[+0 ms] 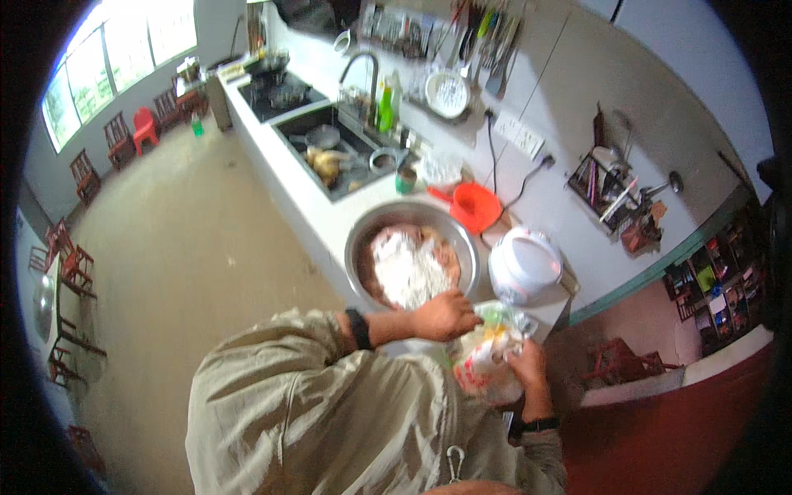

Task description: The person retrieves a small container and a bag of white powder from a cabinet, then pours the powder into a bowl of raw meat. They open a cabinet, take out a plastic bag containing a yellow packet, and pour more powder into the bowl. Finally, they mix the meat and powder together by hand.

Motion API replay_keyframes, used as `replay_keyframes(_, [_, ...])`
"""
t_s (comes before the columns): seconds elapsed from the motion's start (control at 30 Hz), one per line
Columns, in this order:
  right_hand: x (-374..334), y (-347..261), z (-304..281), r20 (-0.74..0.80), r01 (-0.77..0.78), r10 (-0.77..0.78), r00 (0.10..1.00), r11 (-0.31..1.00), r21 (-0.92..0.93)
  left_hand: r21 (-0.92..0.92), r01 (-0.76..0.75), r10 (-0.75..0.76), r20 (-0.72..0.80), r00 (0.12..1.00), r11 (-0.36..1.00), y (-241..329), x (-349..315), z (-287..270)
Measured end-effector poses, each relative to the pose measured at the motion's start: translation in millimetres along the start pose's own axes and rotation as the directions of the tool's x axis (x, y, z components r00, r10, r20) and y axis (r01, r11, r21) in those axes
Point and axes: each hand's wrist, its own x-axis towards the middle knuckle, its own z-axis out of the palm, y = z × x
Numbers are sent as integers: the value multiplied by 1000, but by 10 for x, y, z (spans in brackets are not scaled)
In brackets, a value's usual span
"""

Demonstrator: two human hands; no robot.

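A wide steel basin on the counter holds pinkish pieces that look like raw meat, with a heap of white powder on top. Just beyond its near rim is a white plastic bag with red print and a crumpled mouth. My right hand grips this bag from the right side, fingers closed on the plastic. My left hand reaches across from the left, its fingers curled at the bag's mouth beside the basin rim. The inside of the bag is hidden.
Behind the basin lie a red plastic scoop and a white lidded tub. A sink with a plucked bird in it is farther left, then a cooktop. Black cords hang from a wall socket.
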Motion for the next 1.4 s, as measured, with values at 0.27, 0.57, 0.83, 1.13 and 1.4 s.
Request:
replay_keyframes(0.27, [-166,29,77,-249,33,26,968,973,230,103,191,-197,62,978,976,-295,-656,-914])
replay_keyframes(0.57, [-713,-839,-67,-613,91,48,788,977,193,239,495,-511,3,860,835,-687,-2110,-2192])
replay_keyframes(0.83, [-840,-2738,-598,-579,161,300,758,774,613,157,575,-588,48,808,803,-948,-3312,-3570])
replay_keyframes(1.13, [95,-5607,-909,-445,422,185,876,151,894,-296,200,-258,-172,951,934,-1351,-2811,-4224])
replay_keyframes(1.4, [1545,-7785,-1419,-516,512,-232,824,-81,855,128,205,-90,-596,798,970,-2488,-2418,-4930])
